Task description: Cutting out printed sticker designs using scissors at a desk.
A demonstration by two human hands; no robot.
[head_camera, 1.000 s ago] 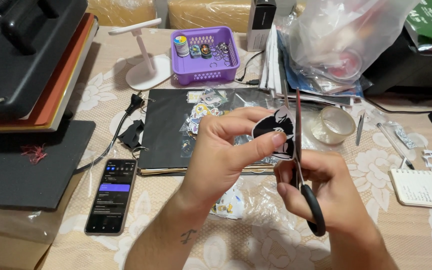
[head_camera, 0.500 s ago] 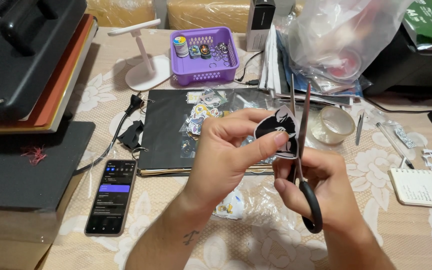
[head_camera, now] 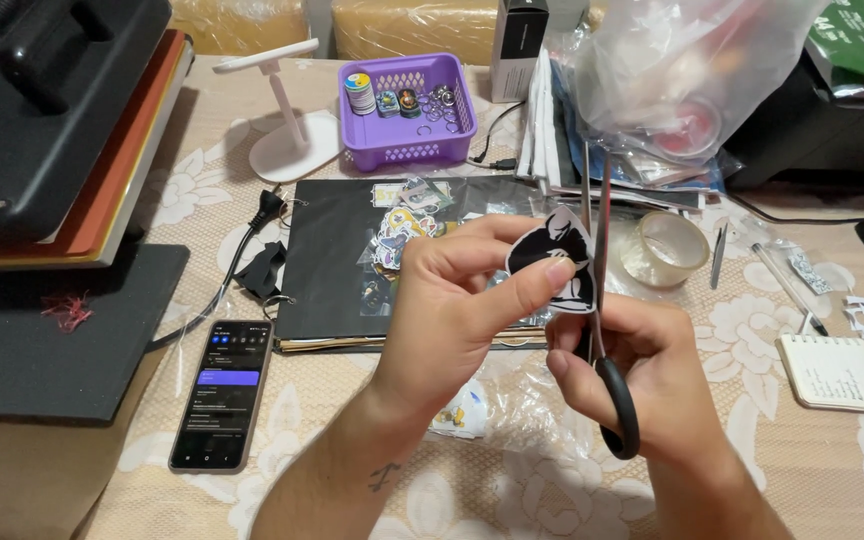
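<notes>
I see my left hand (head_camera: 452,300) pinching a black cutout sticker (head_camera: 555,258) above the counter (head_camera: 752,330), while my right hand (head_camera: 642,370) grips black-handled scissors (head_camera: 602,300), long axis upright, blades pointing away beside the sticker.

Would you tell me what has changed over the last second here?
Very little: the scissors in the right hand stand slightly more upright beside the black cutout. The left hand still pinches the cutout; the phone and purple basket stayed put.
</notes>
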